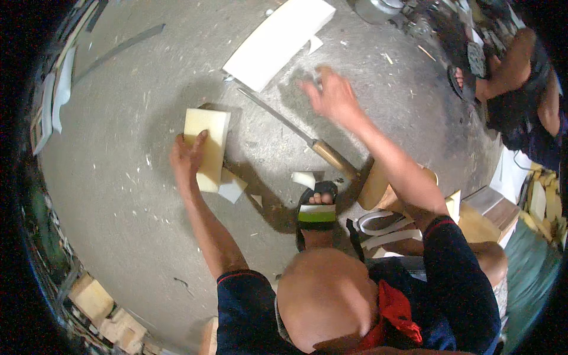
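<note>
My left hand (190,155) grips a pale yellow foam block (214,133), its fingers over the left side and face. A small foam offcut (232,187) lies by the block's lower end. My right hand (336,97) is raised over the floor with its fingers apart and nothing in it. Between the two hands lies a long narrow knife (284,123); its wooden handle (332,158) points toward my right forearm. Beyond the knife tip, a large white foam slab (278,42) rests on the concrete.
My sandalled foot (318,207) is on the floor beside a foam scrap (303,179). Another person's leg (513,68) is at the right. A metal pot (378,9) stands at the far edge. Yellow offcuts (537,201) and wooden-looking blocks (92,297) lie around the rim.
</note>
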A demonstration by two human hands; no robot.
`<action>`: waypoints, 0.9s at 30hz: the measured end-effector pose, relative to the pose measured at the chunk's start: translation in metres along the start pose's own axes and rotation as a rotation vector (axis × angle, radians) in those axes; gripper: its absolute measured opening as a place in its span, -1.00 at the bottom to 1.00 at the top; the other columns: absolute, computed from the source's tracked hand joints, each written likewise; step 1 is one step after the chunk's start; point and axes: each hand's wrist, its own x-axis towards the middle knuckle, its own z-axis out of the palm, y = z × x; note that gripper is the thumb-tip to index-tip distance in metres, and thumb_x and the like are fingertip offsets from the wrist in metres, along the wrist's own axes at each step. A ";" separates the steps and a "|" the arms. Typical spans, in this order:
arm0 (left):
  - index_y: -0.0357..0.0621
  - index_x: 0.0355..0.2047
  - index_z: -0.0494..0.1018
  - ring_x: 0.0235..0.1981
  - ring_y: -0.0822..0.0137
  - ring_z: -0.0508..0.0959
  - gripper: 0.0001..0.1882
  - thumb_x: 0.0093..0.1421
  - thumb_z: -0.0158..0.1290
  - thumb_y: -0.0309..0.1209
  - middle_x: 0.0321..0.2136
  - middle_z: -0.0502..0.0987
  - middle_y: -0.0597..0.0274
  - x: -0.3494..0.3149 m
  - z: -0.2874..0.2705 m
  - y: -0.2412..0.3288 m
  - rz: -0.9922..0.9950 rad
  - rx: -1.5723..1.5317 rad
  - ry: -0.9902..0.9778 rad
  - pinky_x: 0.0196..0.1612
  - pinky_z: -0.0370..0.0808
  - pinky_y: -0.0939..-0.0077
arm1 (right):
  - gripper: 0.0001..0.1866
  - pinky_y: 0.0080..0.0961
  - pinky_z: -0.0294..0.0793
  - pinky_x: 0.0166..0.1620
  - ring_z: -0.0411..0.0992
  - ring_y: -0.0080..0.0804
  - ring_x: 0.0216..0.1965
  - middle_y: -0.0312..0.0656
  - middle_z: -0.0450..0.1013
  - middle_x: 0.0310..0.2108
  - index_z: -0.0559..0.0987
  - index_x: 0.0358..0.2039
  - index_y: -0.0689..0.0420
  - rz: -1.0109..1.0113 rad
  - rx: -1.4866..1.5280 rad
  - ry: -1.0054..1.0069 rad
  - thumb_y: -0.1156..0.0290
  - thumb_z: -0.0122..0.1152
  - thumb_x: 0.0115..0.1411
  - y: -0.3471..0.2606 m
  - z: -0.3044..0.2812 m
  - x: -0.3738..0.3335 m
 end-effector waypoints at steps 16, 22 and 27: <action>-0.46 0.28 0.13 0.11 -0.08 0.49 -0.10 0.24 0.17 0.06 0.09 0.44 -0.35 -0.032 0.044 -0.016 -0.282 -0.695 0.362 0.15 0.43 0.15 | -0.49 -0.19 0.65 -0.12 0.54 -0.07 0.00 0.13 0.53 -0.12 0.46 0.11 0.31 0.026 0.208 -0.225 0.23 0.28 0.28 -0.068 0.031 0.051; -0.49 0.25 0.14 0.00 0.05 0.55 -0.11 0.24 0.19 0.04 0.03 0.49 -0.25 -0.036 0.053 -0.007 -0.284 -0.526 0.338 0.08 0.46 0.24 | 0.10 -0.10 0.22 0.36 0.21 0.11 0.34 0.13 0.15 0.40 0.16 0.42 0.15 -0.322 -0.494 -0.152 -0.04 0.46 -0.05 -0.041 -0.014 0.163; -0.50 0.20 0.18 -0.07 0.19 0.55 -0.16 0.28 0.17 0.03 -0.03 0.50 -0.12 -0.049 0.055 0.008 -0.285 -0.638 0.351 0.02 0.48 0.35 | -0.19 -0.03 0.36 0.24 0.34 0.10 0.22 0.11 0.39 0.20 0.41 0.23 0.13 -0.390 -0.915 -0.304 0.05 0.44 0.00 -0.066 -0.036 0.172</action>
